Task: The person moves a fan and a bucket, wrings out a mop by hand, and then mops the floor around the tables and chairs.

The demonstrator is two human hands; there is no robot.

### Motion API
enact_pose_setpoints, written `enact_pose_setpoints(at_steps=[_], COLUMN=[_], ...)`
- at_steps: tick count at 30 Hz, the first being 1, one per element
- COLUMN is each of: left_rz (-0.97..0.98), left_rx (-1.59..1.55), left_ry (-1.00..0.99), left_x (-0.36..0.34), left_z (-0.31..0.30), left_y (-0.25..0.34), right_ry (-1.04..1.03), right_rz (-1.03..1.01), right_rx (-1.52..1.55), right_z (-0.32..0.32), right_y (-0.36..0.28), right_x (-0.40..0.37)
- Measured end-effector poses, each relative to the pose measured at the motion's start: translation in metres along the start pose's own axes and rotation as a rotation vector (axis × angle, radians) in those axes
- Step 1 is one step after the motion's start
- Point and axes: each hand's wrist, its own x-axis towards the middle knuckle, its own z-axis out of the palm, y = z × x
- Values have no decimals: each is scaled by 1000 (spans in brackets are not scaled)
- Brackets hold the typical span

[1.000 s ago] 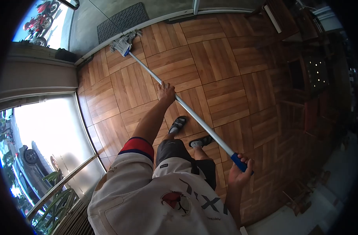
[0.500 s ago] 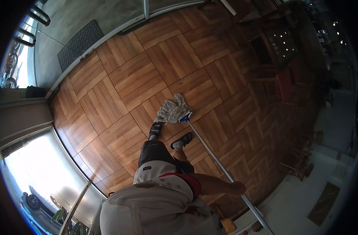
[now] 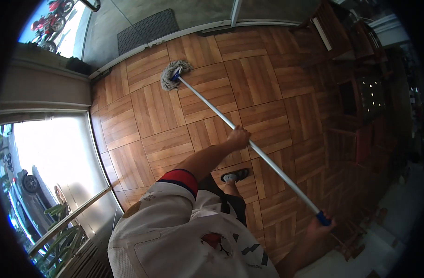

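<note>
White fabric of the wearer's shirt (image 3: 175,241) fills the bottom of the frame, its left sleeve (image 3: 178,180) edged in red and navy. From my remote seat I see the right hand (image 3: 318,228) at lower right, fingers curled around the blue grip (image 3: 323,218) at the near end of the mop (image 3: 283,177). Right of centre, I have the left hand (image 3: 239,138) wrapped around its pale pole. Below that hand, one sandal (image 3: 237,175) stands on the wood-patterned floor (image 3: 158,113). The mop slants from lower right to upper left, where I find its stringy grey mop head (image 3: 169,79) spread on the floor. Farther off, near the top, lies a dark mat (image 3: 147,32); at far upper left I make out red motorcycles (image 3: 45,23) in bright light.
</note>
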Motion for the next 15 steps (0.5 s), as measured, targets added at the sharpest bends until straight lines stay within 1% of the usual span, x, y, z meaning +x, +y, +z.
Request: enact_pose_setpoints(at_steps=[1, 2, 3, 4, 5, 6, 8, 9, 10, 11, 12, 13, 14, 15], left_rz=[-122, -232, -365, -461, -552, -620, -645, -575, -504, -390, -207, -52, 122, 256], left_rx=[17, 133, 32, 55, 117, 135, 213, 189, 164, 111, 54, -4, -83, -133], left_ry=[16, 43, 39, 54, 78, 19, -38, -135, -231, -257, -289, -392, -467, -442], left_x=[-10, -21, -40, -59, -80, -91, -97, -98, -97, -92, -80, -78, -66, -77], left_z=[-13, -12, -19, -21, -23, -20, 0, -2, -4, 5, 30, 15, 40, 13], left_y=[-51, -101, -143, -173, -186, -192, -178, -154, -122, -88, -54, -1, 48, 101], right_ry=[-90, -119, -223, -284, -337, -363, -408, -358, -398, -437, -379, -271, -165, 38], right_rz=[93, 195, 306, 359, 413, 442, 491, 509, 461, 411, 356, 303, 187, -180], right_rx=[-11, 16, 12, -15, -43, -53, -72, -73, -110, -140, -182, -141, -179, -220], right_z=[30, 75, 95, 108, 112, 108, 93, 75, 50, 23, -3, -19, -61, -40], right_y=[43, 73, 99, 123, 137, 139, 132, 118, 97, 73, 36, -14, -70, -114], right_x=[-19, -58, -90, -117, -132, -132, -123, -107, -85, -62, -42, -28, -3, -21])
